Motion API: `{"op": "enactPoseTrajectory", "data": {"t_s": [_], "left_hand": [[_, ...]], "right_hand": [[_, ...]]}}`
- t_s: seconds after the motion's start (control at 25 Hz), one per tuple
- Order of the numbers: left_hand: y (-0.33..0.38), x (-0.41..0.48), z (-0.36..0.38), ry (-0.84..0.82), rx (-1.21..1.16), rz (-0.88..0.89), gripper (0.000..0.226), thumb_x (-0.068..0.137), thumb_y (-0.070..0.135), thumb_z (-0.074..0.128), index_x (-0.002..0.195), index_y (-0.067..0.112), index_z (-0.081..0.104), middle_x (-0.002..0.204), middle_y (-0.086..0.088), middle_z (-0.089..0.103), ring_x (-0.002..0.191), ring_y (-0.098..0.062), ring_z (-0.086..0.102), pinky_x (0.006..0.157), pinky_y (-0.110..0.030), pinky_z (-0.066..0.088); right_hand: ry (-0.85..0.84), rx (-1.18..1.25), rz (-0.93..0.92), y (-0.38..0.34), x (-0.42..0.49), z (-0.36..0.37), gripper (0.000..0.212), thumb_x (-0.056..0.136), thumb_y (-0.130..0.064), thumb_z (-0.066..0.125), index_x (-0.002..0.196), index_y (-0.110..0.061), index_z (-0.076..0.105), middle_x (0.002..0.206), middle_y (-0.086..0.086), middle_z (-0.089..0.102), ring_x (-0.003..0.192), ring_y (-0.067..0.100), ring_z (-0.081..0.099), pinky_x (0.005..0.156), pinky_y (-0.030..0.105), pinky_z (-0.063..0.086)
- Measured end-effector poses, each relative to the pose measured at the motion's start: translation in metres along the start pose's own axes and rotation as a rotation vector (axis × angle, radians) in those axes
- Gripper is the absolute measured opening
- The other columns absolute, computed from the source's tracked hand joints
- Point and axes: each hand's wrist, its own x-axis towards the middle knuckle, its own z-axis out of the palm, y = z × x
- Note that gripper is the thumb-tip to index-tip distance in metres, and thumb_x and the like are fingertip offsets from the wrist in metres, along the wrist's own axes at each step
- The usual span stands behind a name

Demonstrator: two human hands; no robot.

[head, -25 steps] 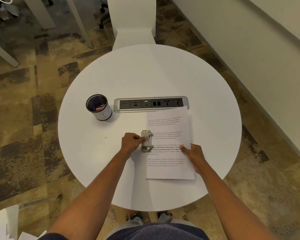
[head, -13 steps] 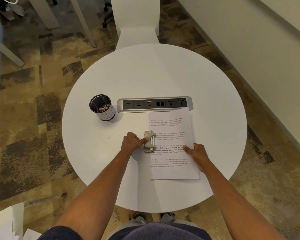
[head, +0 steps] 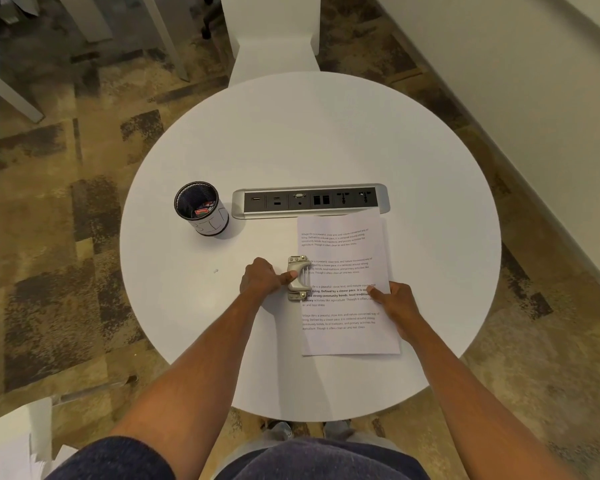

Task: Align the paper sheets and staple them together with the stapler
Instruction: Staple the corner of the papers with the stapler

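Printed paper sheets (head: 343,275) lie stacked on the round white table (head: 326,140), right of centre. A small metal stapler-like tool (head: 299,278) straddles the stack's left edge at mid-height. My left hand (head: 265,279) is curled beside it, with the thumb pressing on its top. My right hand (head: 395,303) rests on the right edge of the sheets, fingers flat and holding them down.
A black mesh pen cup (head: 201,207) stands at the left of the table. A silver power and data strip (head: 310,200) is set in the tabletop just beyond the sheets. A white chair (head: 274,32) stands at the far side. Loose papers (head: 11,448) lie at the lower left.
Both hands, the tool and the sheets keep their positions relative to each other. Only the camera view has shifted slightly.
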Motion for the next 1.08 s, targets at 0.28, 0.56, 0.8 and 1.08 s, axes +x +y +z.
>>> {"op": "enactPoseTrajectory", "data": {"t_s": [0.28, 0.56, 0.8, 1.08], "left_hand": [[0.001, 0.003, 0.000, 0.000, 0.065, -0.005, 0.057, 0.068, 0.052, 0.080, 0.076, 0.004, 0.050, 0.108, -0.026, 0.067, 0.103, -0.040, 0.063, 0.085, -0.045, 0.052], [-0.001, 0.005, 0.003, 0.004, 0.050, 0.002, 0.055, 0.069, 0.052, 0.079, 0.078, 0.004, 0.053, 0.094, -0.022, 0.069, 0.093, -0.038, 0.067, 0.073, -0.038, 0.050], [-0.002, 0.001, 0.007, 0.041, 0.015, 0.011, 0.048, 0.070, 0.047, 0.080, 0.056, 0.009, 0.055, 0.059, -0.013, 0.066, 0.048, -0.025, 0.058, 0.065, -0.039, 0.058], [0.011, -0.003, 0.008, -0.035, -0.244, 0.093, 0.014, 0.078, 0.008, 0.076, 0.075, 0.005, 0.063, 0.077, -0.017, 0.064, 0.057, -0.023, 0.057, 0.051, -0.028, 0.050]], "right_hand": [[0.002, -0.009, -0.004, 0.000, 0.002, 0.000, 0.021, 0.088, -0.015, 0.069, 0.107, -0.007, 0.072, 0.104, 0.012, 0.075, 0.091, 0.026, 0.072, 0.087, 0.043, 0.058], [-0.022, 0.007, -0.002, 0.001, 0.001, -0.001, 0.019, 0.088, -0.016, 0.070, 0.106, -0.010, 0.073, 0.102, 0.009, 0.075, 0.092, 0.026, 0.073, 0.088, 0.045, 0.058], [-0.009, 0.013, -0.015, 0.000, -0.003, 0.000, 0.010, 0.088, -0.017, 0.069, 0.098, -0.015, 0.073, 0.103, 0.010, 0.076, 0.088, 0.024, 0.073, 0.084, 0.042, 0.058], [-0.012, 0.008, -0.006, -0.006, -0.008, 0.000, 0.007, 0.088, -0.016, 0.070, 0.094, -0.017, 0.073, 0.099, 0.008, 0.076, 0.088, 0.026, 0.073, 0.085, 0.045, 0.059]]}}
